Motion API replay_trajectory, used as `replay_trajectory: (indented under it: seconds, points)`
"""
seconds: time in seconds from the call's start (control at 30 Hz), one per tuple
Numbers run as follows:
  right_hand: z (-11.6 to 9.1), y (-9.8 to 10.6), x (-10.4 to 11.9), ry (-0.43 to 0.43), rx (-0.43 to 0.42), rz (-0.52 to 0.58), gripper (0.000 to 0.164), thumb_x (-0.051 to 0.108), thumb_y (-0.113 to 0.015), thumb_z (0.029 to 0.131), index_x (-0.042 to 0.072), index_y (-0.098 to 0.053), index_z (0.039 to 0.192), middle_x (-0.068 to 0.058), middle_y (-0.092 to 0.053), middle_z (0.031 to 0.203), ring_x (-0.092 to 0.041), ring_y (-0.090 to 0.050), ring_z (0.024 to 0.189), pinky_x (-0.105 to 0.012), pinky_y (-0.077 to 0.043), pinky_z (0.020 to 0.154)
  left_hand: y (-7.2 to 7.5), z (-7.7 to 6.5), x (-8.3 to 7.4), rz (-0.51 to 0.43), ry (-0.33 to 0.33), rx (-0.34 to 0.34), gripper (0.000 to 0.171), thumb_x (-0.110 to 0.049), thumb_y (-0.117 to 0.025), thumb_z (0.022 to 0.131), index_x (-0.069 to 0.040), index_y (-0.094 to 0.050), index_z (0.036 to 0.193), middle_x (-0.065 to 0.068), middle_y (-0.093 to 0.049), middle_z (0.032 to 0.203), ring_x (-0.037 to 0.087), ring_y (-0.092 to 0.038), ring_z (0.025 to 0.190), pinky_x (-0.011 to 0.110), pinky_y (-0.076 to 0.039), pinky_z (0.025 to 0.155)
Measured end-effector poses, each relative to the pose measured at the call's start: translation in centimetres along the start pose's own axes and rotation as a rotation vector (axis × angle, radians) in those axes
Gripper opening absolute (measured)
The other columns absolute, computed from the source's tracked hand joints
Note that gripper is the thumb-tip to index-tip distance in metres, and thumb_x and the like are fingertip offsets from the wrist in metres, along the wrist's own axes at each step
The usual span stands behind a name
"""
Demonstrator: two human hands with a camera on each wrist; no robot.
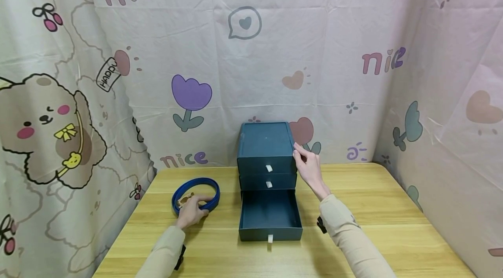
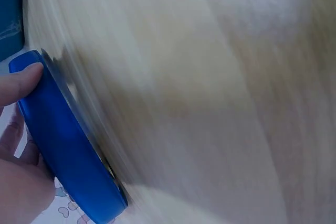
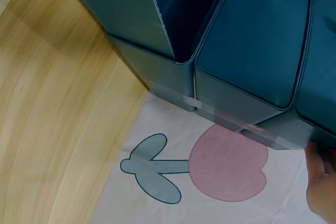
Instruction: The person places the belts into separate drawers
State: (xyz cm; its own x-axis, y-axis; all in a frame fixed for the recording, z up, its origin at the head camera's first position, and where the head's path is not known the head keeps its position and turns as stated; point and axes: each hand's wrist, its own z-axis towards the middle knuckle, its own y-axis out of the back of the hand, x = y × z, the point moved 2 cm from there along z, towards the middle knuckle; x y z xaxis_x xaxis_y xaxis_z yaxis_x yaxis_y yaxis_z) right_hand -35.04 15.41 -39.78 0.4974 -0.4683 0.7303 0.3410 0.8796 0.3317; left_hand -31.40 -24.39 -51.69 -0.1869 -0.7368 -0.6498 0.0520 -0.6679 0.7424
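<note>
A coiled blue belt [image 1: 176, 193] with a gold buckle [image 1: 183, 200] stands as a ring on the left of the table. My left hand [image 1: 191, 211] pinches its near side; in the left wrist view the thumb lies over the edge of the blue band [image 2: 68, 145]. A dark teal drawer box [image 1: 267, 140] with three stacked drawers stands at the middle. Its bottom drawer [image 1: 270, 234] is pulled out, with nothing inside. My right hand [image 1: 308, 164] touches the box's upper right side with its fingertips; part of that hand is cut off in the right wrist view.
White pull tabs [image 1: 269, 168] mark the drawer fronts, the upper two being pushed in. The wooden table [image 1: 353, 225] carries the box and belt. Printed cloth [image 1: 251, 64] hangs behind the table and along both sides.
</note>
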Motion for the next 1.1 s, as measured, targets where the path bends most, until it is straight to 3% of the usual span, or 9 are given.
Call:
replay_trajectory:
  seconds: [0.13,0.27,0.37,0.53,0.6,0.7,0.8,0.9,1.1]
  points:
    - [0.0,0.0,0.0,0.0,0.0,-0.003,0.034,0.013,-0.055,0.102,-0.001,-0.064,0.132,-0.019,-0.064,0.136,-0.03,-0.061,0.128,-0.047,-0.058,0.092,0.2,0.0,-0.1,0.004,0.03,-0.007,0.042,0.002,-0.075,0.082,-0.015,-0.076,0.12,0.015,-0.072,0.125,0.025,-0.068,0.077,0.029,-0.044,0.058]
    - [-0.1,0.0,0.0,-0.004,0.002,-0.01,0.034,0.013,-0.055,0.102,0.0,-0.065,0.132,-0.019,-0.064,0.136,-0.03,-0.064,0.124,-0.039,-0.059,0.089,0.1,-0.1,0.1,0.003,0.051,-0.018,0.041,-0.001,-0.076,0.082,-0.018,-0.076,0.12,0.015,-0.072,0.124,0.015,-0.046,0.051,0.025,-0.026,0.049]
    - [-0.1,0.1,0.0,-0.001,0.004,-0.013,0.034,0.014,-0.055,0.102,0.0,-0.065,0.132,-0.019,-0.064,0.136,-0.03,-0.065,0.123,-0.032,-0.058,0.087,0.1,-0.1,0.1,0.009,0.036,-0.033,0.042,-0.002,-0.076,0.081,-0.02,-0.076,0.119,0.014,-0.073,0.121,0.012,-0.037,0.046,0.023,-0.021,0.047]
    - [0.0,0.1,-0.1,0.002,0.004,-0.004,0.034,0.014,-0.055,0.102,0.0,-0.065,0.132,-0.018,-0.064,0.136,-0.031,-0.066,0.121,-0.015,-0.053,0.083,0.5,-0.1,-0.1,0.02,0.016,-0.061,0.042,0.0,-0.077,0.08,-0.02,-0.077,0.117,0.011,-0.074,0.12,0.012,-0.063,0.066,0.022,-0.035,0.047]
    - [0.0,0.1,-0.1,0.003,0.001,0.0,0.034,0.013,-0.056,0.102,0.0,-0.065,0.131,-0.017,-0.065,0.135,-0.031,-0.067,0.118,-0.009,-0.05,0.08,0.8,-0.2,-0.3,0.036,0.004,-0.073,0.042,0.0,-0.078,0.079,-0.021,-0.078,0.116,0.009,-0.075,0.12,0.018,-0.071,0.084,0.026,-0.048,0.056]
    - [0.1,0.0,-0.1,0.009,-0.004,-0.003,0.033,0.013,-0.056,0.102,-0.001,-0.065,0.131,-0.017,-0.065,0.135,-0.031,-0.068,0.116,-0.007,-0.048,0.079,1.1,-0.2,-0.6,0.044,-0.002,-0.077,0.041,0.0,-0.078,0.079,-0.021,-0.078,0.114,0.006,-0.076,0.117,0.026,-0.071,0.099,0.038,-0.057,0.074]
    - [0.1,0.0,-0.1,0.01,-0.002,-0.004,0.034,0.013,-0.056,0.102,-0.001,-0.065,0.131,-0.017,-0.065,0.135,-0.03,-0.068,0.117,-0.009,-0.05,0.081,1.4,-0.3,-0.9,0.031,0.008,-0.068,0.041,-0.001,-0.078,0.079,-0.023,-0.079,0.113,0.003,-0.077,0.116,0.029,-0.069,0.105,0.049,-0.056,0.088]
    - [0.0,0.0,-0.1,0.009,0.002,-0.002,0.034,0.013,-0.056,0.102,-0.001,-0.064,0.132,-0.018,-0.065,0.135,-0.031,-0.067,0.12,-0.01,-0.05,0.08,1.7,-0.3,-1.0,-0.01,0.009,-0.05,0.04,-0.001,-0.079,0.08,-0.022,-0.078,0.114,0.004,-0.076,0.117,0.032,-0.069,0.109,0.054,-0.055,0.092]
    - [0.1,0.0,-0.1,0.009,-0.009,0.0,0.033,0.012,-0.057,0.102,-0.001,-0.065,0.131,-0.017,-0.065,0.135,-0.031,-0.065,0.121,-0.036,-0.06,0.087,2.1,-0.2,-1.7,-0.116,-0.02,-0.002,0.036,-0.001,-0.079,0.082,-0.013,-0.077,0.116,0.012,-0.075,0.119,0.031,-0.072,0.103,0.04,-0.06,0.084]
